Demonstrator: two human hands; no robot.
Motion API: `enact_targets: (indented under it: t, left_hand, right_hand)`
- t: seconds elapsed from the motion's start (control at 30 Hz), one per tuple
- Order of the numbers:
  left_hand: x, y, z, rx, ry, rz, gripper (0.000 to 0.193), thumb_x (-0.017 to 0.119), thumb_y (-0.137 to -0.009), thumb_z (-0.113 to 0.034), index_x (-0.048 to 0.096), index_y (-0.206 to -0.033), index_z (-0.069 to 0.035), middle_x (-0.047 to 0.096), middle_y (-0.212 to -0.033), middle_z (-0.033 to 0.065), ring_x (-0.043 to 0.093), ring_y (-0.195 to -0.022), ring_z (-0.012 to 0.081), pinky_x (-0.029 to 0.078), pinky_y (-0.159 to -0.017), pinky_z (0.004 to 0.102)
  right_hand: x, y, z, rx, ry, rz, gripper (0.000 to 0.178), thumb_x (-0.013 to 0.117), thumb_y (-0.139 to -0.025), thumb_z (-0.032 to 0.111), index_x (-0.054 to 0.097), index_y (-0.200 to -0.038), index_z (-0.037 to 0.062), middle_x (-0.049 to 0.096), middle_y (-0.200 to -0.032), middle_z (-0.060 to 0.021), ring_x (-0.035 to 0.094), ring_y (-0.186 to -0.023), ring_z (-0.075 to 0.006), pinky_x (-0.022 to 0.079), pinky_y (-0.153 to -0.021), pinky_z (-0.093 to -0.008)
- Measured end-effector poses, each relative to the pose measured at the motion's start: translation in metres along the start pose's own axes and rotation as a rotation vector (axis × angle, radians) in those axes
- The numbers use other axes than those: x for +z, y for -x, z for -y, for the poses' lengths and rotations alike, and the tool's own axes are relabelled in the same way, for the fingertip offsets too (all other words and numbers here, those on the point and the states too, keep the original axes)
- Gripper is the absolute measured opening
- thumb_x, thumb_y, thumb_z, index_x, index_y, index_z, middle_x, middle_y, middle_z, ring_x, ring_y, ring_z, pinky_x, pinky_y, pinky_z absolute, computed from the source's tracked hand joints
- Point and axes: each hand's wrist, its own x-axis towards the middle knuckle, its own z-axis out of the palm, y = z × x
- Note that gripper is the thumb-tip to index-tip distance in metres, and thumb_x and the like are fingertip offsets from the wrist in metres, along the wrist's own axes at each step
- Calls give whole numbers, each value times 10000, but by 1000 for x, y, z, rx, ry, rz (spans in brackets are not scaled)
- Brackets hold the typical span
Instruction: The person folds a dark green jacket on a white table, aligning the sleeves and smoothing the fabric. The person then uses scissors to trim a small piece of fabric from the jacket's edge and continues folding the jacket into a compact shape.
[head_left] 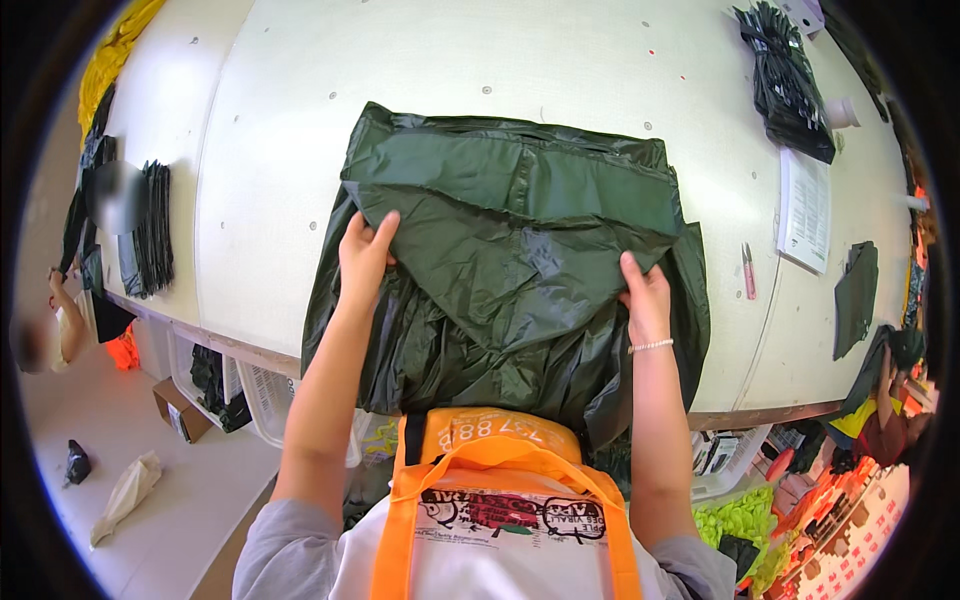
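A pile of shiny dark green fabric pieces (500, 270) lies in front of me and hangs over the near table edge. Its upper layer is folded, with a vertical seam near the middle and a loose flap pointing toward me. My left hand (366, 262) grips the flap's left edge between thumb and fingers. At the opposite side, my right hand (645, 295) pinches the flap's right edge, its fingertips partly hidden under the fabric. A beaded bracelet (652, 345) circles my right wrist. Below the pile is my orange-strapped apron (500, 455).
On the pale table (270, 150), a pink-handled metal-tipped tool (748, 270), papers (805, 210), a tied black bundle (785, 85) and folded dark cloth (856, 300) lie right. A dark stack (150, 230) is left. White crates (265, 400) stand underneath. People are at both sides.
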Motion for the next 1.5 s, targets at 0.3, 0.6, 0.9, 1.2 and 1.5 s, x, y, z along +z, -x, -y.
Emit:
enact_targets:
  t: [0.3, 0.6, 0.9, 1.2, 1.5]
  left_hand:
    - [40, -2, -45, 605, 50, -12, 344, 592, -853, 6, 567, -1193, 48, 643, -1063, 66, 581, -925, 101, 466, -820, 239]
    - [93, 22, 11, 819, -930, 431, 446, 596, -765, -155, 594, -1210, -133, 600, -757, 105, 613, -716, 296, 490, -605, 404]
    - [90, 24, -1, 576, -808, 722, 462, 559, -885, -308, 528, -1295, -96, 618, -891, 171, 601, -852, 365, 487, -762, 414]
    - [78, 55, -37, 1121, -914, 675, 517, 735, -697, -229, 575, -1150, -36, 550, -1120, 119, 533, -1048, 299, 454, -897, 381]
    - [68, 66, 41, 1201, -1196, 519, 425, 587, -743, -142, 576, -1128, 38, 578, -1102, 116, 559, -1012, 243, 461, -889, 327]
  right_hand:
    - [90, 33, 69, -856, 611, 86, 439, 572, -760, -68, 632, -1164, 93, 633, -922, -52, 583, -739, -141, 485, -686, -283]
    - [95, 56, 0, -818, 1251, 553, 411, 708, -729, 209, 585, -1074, 21, 570, -1056, -150, 553, -1009, -334, 453, -862, -419]
    - [44, 55, -35, -1116, 1265, 648, 286, 689, -709, 144, 618, -982, 99, 605, -1034, -93, 579, -947, -277, 446, -884, -383]
    - [98, -39, -8, -124, 1312, 643, 445, 626, -789, 338, 650, -867, -100, 628, -915, -305, 617, -888, -422, 484, -773, -439]
    - [117, -45, 82, -1067, 1099, 123, 123, 550, -844, 54, 624, -943, 66, 615, -908, -102, 608, -840, -289, 499, -727, -384]
